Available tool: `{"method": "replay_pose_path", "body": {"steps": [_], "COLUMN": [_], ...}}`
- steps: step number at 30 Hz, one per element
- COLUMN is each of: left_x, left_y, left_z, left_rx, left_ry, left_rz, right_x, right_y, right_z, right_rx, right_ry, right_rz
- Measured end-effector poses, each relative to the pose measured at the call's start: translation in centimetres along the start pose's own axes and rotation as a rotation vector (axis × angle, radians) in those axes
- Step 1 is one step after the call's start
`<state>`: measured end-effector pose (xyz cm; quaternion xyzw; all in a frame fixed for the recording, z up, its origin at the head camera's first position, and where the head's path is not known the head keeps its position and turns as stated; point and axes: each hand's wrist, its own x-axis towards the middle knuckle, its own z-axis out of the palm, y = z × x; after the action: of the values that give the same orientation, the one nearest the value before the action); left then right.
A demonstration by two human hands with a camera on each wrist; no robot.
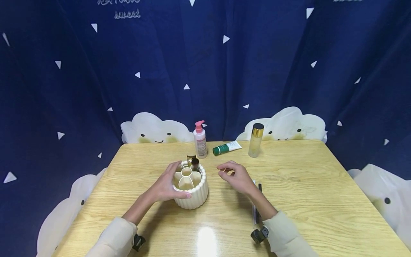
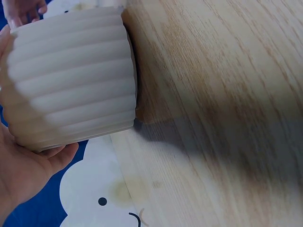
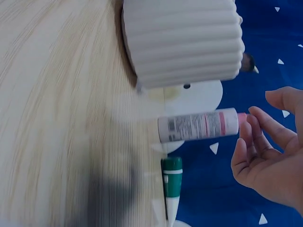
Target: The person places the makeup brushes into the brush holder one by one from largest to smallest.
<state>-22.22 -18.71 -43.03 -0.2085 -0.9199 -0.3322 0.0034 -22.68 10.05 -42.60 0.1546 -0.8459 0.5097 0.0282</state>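
A white ribbed round organizer (image 1: 196, 197) with a beaded rim and petal-like compartments stands on the table, left of the middle. My left hand (image 1: 167, 185) grips it from the left, thumb on the near side and fingers around the far side. In its back compartments stand a dark-tipped makeup brush (image 1: 195, 162) and a gold-coloured item (image 1: 190, 159). To the right of the organizer, my right hand (image 1: 237, 177) hovers over the table with relaxed fingers and holds nothing. The right wrist view has that hand in front of the pump bottle (image 3: 199, 125), overlapping its pink top.
Behind the organizer, the pink-topped bottle stands upright. A green and white tube (image 1: 226, 147) lies to its right, and a clear bottle with a gold and black cap (image 1: 255, 141) stands farther right. Thin dark and pale sticks (image 1: 258, 210) lie under my right forearm.
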Motion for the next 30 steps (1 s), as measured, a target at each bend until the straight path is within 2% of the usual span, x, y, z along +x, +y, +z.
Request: {"method": "replay_pose_path", "body": {"steps": [5,10,14,19,30], "left_x": [0.0,0.0,0.0,0.1,0.1], "left_y": [0.0,0.0,0.0,0.1,0.2], "left_z": [0.0,0.1,0.0,0.0,0.0], "left_rx": [-0.003,0.001,0.005,0.01,0.011], "left_ry": [0.0,0.002,-0.003,-0.005,-0.005], "left_rz": [0.0,0.003,-0.003,-0.013,-0.01], "right_x": [-0.7,-1.1,-1.6,-2.5,-4.1], "right_y": [1.1,3.1,4.7,6.2,8.3], "right_z": [-1.8,-3.6,-5.0,-6.3,-8.1], "right_rx": [-0.015,-0.089,-0.146,-0.161,-0.245], "right_ry": [-0.002,0.023,0.008,-0.019,0.003], "right_rz": [0.025,0.025,0.064,0.107,0.226]}}
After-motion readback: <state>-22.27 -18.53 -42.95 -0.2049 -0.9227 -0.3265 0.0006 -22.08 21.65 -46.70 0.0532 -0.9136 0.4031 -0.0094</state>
